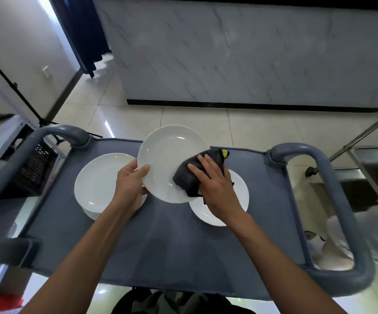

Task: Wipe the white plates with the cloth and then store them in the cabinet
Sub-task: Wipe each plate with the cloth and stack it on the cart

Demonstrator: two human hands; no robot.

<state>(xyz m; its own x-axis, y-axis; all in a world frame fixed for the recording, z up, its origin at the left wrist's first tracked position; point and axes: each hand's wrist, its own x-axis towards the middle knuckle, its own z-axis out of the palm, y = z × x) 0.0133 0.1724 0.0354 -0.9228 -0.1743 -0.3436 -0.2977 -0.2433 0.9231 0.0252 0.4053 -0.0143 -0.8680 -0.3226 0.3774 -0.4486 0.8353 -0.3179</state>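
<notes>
- Above the grey cart (160, 245), the left hand (130, 184) is pinching a raised white plate (167, 155) by its rim.
- The right hand (213, 180), fingers spread flat, is pressing the dark cloth (188, 175) onto it.
- Plates on the left (99, 182) and right (240, 189) are waiting; seemingly nothing is being stored yet, and no cabinet is showing.

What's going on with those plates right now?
Left hand grips raised plate. Right hand presses cloth on it. Nothing blocking.

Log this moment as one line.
step: wiping | left hand: grips held plate rim | right hand: presses cloth on it | cart: plates left and right
</notes>
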